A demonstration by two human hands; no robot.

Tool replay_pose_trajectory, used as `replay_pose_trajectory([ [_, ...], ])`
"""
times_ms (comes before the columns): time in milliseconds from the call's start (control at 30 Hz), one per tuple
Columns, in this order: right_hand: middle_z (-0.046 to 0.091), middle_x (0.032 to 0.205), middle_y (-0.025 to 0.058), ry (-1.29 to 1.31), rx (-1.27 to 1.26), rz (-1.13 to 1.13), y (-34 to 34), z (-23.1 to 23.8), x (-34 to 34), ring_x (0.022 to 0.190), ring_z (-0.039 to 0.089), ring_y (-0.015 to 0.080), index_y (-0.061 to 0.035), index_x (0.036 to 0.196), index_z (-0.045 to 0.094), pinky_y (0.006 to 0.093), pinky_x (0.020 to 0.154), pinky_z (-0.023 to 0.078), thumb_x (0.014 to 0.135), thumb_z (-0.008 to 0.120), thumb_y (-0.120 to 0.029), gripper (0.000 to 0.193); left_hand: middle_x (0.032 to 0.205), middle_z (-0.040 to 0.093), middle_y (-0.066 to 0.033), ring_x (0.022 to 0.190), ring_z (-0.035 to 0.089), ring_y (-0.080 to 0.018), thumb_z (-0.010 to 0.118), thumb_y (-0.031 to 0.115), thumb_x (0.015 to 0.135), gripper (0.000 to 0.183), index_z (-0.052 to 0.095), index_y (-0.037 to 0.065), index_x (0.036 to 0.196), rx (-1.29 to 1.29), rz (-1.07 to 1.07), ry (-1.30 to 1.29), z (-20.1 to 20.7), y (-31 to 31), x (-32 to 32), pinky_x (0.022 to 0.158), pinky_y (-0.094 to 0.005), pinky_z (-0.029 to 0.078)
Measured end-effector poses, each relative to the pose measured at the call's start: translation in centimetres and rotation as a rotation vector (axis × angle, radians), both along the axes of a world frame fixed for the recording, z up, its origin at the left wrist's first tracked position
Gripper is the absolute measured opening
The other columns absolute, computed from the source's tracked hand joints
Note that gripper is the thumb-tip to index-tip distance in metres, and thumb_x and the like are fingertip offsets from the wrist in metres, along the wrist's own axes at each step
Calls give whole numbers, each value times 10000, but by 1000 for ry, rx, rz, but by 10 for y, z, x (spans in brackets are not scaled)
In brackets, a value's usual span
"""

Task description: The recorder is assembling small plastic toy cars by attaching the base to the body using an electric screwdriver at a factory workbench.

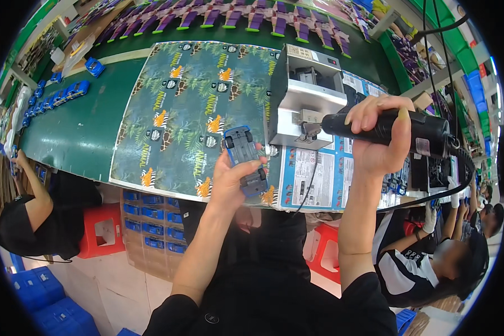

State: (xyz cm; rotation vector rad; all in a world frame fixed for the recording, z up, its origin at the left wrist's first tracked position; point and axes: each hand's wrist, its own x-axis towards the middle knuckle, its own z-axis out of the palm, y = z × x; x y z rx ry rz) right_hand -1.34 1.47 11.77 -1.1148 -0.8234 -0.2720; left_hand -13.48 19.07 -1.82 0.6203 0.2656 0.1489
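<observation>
Right, here at the near edge is the toy car [242, 148], blue-rimmed, dark underside up, wheels showing, held over the printed animal-pattern sheet [185, 112]; whether it rests on that sheet or floats just above, I can't tell. Looks like plastic, so I'd call it light and stiff, a bit slick on the shell, with the wheels and their mounts probably the weak points. Best hold, in my judgement: by the long sides of the body, between the wheels, chassis left bare. And the left hand [229, 179] is nearly there, partly curled, gripping the car with the thumb laid across the underside, the other fingers mostly hidden. Over to the right hand [381, 123], wrapped firmly round a black electric screwdriver [431, 132], the thumb lying across the barrel; that tool should be rigid and the heavier of the two, with its cable [469, 168] adding some drag. Its nose is right at the front of the silver screw feeder [313, 103], contact too fine to call. Farther off, on the green surface [101, 123], a line of blue toy cars [67, 95], and beyond them, purple-and-green pieces [255, 21] across the back.
</observation>
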Motion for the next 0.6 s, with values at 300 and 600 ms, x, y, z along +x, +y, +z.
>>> replay_pose_trajectory([
  [300, 481, 615, 82, 140, -46, -107, 21, -11, -7, 512, 489, 178, -12, 895, 505, 337, 519, 461, 944, 536, -177, 175, 1089, 645, -108, 899, 679, -209, 655, -69, 770, 448, 528, 26, 1189, 15, 23, 32, 1, 0, 5, 750, -381, 586],
  [600, 461, 557, 47, 482, -117, 14, 24, 1, -11, 439, 452, 157, -32, 791, 517, 309, 467, 415, 951, 553, -276, 294, 1091, 633, -117, 902, 677, -219, 659, -73, 774, 442, 519, 23, 1182, -3, 48, 15, -2, -1, 2, 747, -384, 587],
])
